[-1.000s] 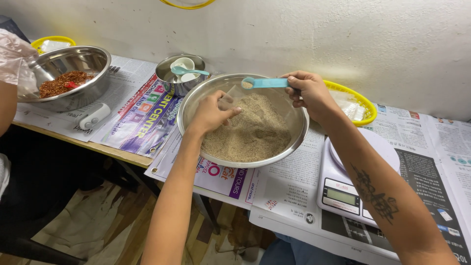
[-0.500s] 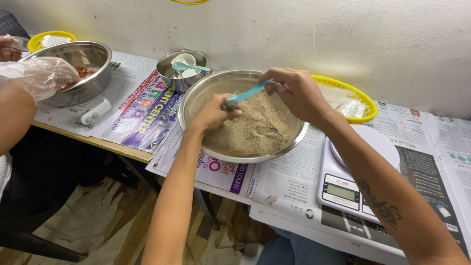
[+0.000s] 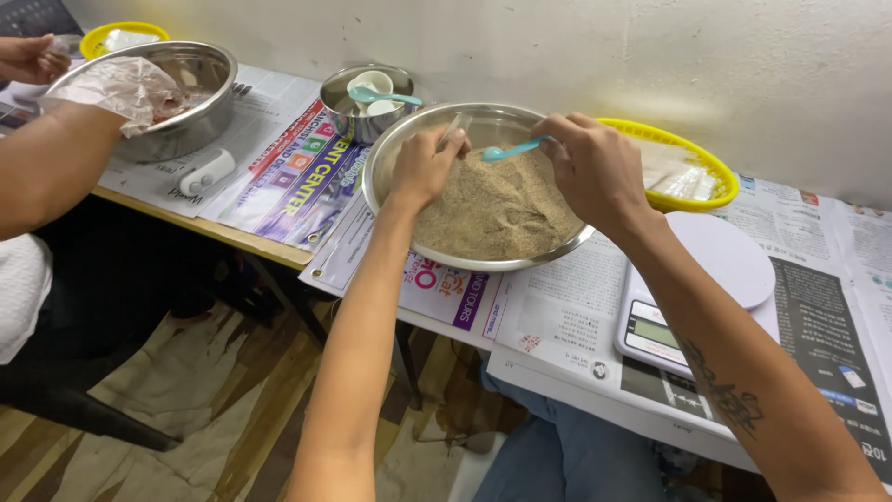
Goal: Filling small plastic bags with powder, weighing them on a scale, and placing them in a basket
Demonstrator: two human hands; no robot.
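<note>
right hand (image 3: 595, 172) holding spoon (image 3: 513, 149), left hand (image 3: 426, 167)

At the right of the frame we see a small greenish rectangular screen (image 3: 656, 332) on the front of a white kitchen scale. Upper right, small clear plastic packets (image 3: 683, 179) lie in a yellow oval basket (image 3: 714, 167). Another clear packet (image 3: 122, 38) sits in the yellow basket (image 3: 98, 39) at upper left.

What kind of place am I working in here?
Probably a small makeshift food-packing station: a steel bowl of tan grain, a white scale, and a yellow basket of little bags, on newspaper-covered tables.
</note>
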